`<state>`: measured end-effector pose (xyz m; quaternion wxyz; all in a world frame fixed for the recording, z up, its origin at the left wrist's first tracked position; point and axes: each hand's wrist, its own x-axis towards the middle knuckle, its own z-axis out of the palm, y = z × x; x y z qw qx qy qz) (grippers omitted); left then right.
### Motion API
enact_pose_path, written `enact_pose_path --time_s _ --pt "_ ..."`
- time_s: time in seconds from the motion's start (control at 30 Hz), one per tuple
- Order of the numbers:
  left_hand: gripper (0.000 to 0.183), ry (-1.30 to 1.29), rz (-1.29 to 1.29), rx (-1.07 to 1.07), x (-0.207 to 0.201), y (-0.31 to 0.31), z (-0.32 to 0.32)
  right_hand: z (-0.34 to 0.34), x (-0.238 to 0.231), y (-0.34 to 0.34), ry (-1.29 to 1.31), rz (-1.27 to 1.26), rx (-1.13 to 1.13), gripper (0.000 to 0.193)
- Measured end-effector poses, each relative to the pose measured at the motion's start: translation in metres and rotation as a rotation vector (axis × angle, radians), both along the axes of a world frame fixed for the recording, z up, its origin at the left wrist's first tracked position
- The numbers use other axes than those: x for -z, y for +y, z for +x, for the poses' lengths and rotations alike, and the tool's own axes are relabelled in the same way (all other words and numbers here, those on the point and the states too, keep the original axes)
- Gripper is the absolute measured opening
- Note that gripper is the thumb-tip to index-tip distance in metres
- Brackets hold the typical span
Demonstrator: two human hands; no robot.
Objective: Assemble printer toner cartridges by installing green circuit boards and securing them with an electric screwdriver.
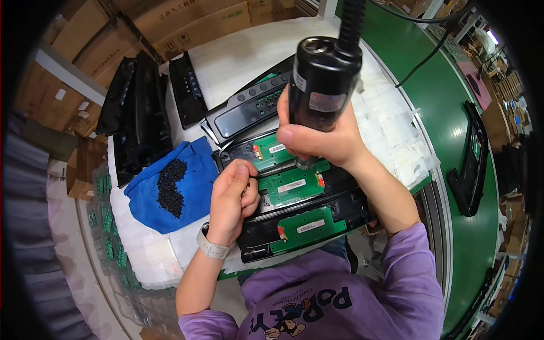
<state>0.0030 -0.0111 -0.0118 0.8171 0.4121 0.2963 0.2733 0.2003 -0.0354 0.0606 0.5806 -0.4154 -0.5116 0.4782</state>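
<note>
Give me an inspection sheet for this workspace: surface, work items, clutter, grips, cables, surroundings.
Surface: white-covered table, worn and patchy toward the right.
Work items: green circuit boards in black housings; blue cloth bearing a heap of small black pieces.
Clutter: black mouldings at the left; buttoned panel behind the boards.
Grips: right grip holds a cylindrical power tool, tip down; left grip curled closed beside the boards, contents unclear.
Cables: ribbed cord rising from the tool.
Surroundings: cardboard boxes beyond; green bench to the right.
</note>
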Motion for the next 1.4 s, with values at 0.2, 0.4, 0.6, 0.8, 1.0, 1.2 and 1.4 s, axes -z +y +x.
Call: enact_pose_path --time_s 0.2,0.4,0.6,0.8,1.0,1.2,1.4 --pt "0.01 -0.098 -0.065 -0.023 -0.003 0.0 0.003 0.0 0.003 -0.007 0.016 0.149 0.009 0.025" --pt "0.014 0.011 -0.022 -0.043 -0.008 -0.001 0.001 0.011 -0.001 -0.013 0.438 0.394 -0.165 0.029" --pt "0.016 -0.016 -0.03 0.028 -0.006 -0.009 0.005 0.006 -0.001 -0.017 0.591 0.538 -0.123 0.024" --pt "0.016 -0.074 -0.084 0.012 0.001 -0.01 0.005 -0.001 0.002 -0.016 0.555 0.547 -0.101 0.024" --pt "0.016 -0.019 -0.081 0.028 0.0 -0.01 0.005 -0.004 0.005 -0.018 0.527 0.544 -0.111 0.024" --pt "0.019 -0.042 -0.133 0.108 0.003 -0.006 -0.002 -0.006 0.007 -0.018 0.507 0.575 -0.164 0.025" --pt "0.025 0.067 -0.025 0.011 -0.002 -0.011 0.005 -0.001 0.004 -0.017 0.602 0.512 -0.1 0.026"
